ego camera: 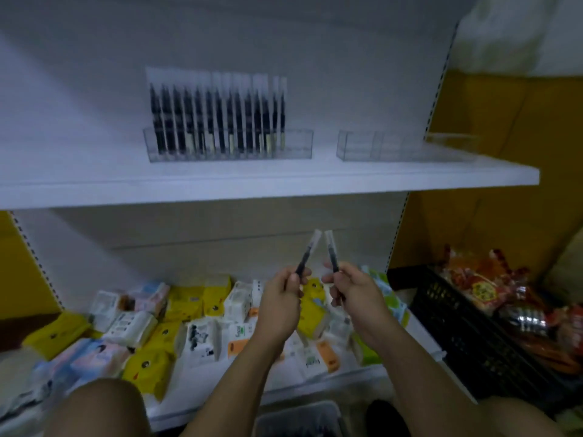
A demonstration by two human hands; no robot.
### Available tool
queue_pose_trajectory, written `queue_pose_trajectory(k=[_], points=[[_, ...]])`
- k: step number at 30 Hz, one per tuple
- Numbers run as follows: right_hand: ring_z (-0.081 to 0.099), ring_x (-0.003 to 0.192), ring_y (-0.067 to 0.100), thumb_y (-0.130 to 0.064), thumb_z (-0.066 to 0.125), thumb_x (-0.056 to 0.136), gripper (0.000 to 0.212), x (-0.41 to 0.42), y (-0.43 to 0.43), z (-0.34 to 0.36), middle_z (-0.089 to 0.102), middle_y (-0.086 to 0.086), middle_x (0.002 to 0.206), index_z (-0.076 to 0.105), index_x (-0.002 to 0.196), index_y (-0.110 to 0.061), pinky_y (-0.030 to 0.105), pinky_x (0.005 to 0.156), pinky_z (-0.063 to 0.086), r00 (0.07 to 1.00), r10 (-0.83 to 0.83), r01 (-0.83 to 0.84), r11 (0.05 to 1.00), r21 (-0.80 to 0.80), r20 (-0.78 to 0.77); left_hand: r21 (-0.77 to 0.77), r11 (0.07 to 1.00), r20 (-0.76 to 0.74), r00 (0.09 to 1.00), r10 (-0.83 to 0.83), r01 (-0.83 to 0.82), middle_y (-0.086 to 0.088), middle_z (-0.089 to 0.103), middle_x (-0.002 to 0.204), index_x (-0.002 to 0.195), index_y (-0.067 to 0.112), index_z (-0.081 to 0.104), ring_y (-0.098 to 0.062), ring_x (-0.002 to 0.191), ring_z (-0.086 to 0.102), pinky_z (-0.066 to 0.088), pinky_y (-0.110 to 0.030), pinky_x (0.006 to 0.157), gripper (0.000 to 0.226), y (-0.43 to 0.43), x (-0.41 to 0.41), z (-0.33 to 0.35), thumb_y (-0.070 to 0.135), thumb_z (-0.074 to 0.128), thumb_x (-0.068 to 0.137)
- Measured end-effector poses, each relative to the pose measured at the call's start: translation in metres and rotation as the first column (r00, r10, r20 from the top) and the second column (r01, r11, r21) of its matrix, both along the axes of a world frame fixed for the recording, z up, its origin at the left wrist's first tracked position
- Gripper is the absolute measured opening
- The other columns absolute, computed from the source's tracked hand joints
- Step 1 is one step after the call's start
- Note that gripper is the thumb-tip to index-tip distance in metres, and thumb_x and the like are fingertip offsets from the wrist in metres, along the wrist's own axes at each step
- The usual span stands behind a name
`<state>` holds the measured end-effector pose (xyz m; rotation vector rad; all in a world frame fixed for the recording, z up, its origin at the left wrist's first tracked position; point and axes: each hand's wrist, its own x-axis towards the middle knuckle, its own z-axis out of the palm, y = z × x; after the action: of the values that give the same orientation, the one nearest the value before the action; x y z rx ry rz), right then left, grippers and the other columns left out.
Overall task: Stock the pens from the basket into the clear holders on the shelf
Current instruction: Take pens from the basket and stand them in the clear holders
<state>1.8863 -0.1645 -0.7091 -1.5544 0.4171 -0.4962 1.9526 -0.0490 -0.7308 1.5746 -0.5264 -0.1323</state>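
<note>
knees: bare knees (94,408) sat closest of all, at the bottom edge, either side of the arms.
basket: a grey basket (296,417) showed its rim between them, low and dim; i could not tell what lay in it.
upper shelf: a white upper shelf (284,181) ran across the middle of the unit and bore the clear holders.
lower shelf: the lower shelf (410,335) lay under the hands, covered by a loose spread of yellow, white and pale blue packets (189,313).
black crate: a black crate (467,329) stood to the right of the unit, with red and orange snack packs (485,291) piled in it.
left holder: the left holder (299,143) stood on the upper shelf with a row of packaged pens (217,121) upright in it, side by side.
right holder: the right holder (378,146) stood just beside it on the same shelf, apart from it.
left hand: the left hand (280,301) was curled, pinching the lower end of the left pen (307,253).
right hand: the right hand (356,294) was curled the same way round the right pen (331,250).
pens in hand: both dark pens in clear sleeves were held up below the upper shelf, tops leaning together, just beside each other; touching or not, i could not tell.
</note>
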Motion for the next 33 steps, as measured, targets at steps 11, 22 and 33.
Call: queue_pose_trajectory(k=[11,22,33], points=[[0.057,0.075,0.009,-0.018,0.05,0.1,0.02,0.014,0.005,0.121,0.063,-0.005,0.081,0.069,0.097,-0.021,0.021,0.068,0.046,0.955,-0.028,0.059,0.994,-0.095,0.296,-0.159,0.987,0.267,0.964,0.018,0.026,-0.002,0.062,0.071,0.098,0.015,0.053,-0.01,0.059,0.054,0.046,-0.024,0.059,0.021,-0.008,0.007,0.144,0.019,0.034,0.105],[0.066,0.082,0.014,-0.015,0.066,0.09,0.019,0.06,-0.02,0.188,0.069,-0.004,0.082,0.065,0.107,-0.022,0.026,0.069,0.05,0.932,-0.016,0.141,0.936,-0.322,0.362,-0.147,0.986,0.258,0.965,-0.038,0.078,-0.005,0.052,0.11,0.15,0.036,0.007,-0.018,0.078,0.072,0.061,-0.034,0.066,0.071,-0.007,0.046,0.223,-0.002,0.039,0.1],[0.059,0.072,0.015,-0.013,0.065,0.09,0.053,0.122,-0.058,0.251,0.056,0.002,0.081,0.047,0.136,-0.034,0.029,0.074,0.057,0.89,0.064,0.247,0.765,-0.595,0.451,0.151,0.975,0.619,0.785,0.036,-0.163,0.003,0.054,0.103,0.146,0.053,0.007,-0.011,0.08,0.07,0.058,-0.025,0.061,0.087,-0.027,0.111,0.305,0.0,0.053,0.094]])
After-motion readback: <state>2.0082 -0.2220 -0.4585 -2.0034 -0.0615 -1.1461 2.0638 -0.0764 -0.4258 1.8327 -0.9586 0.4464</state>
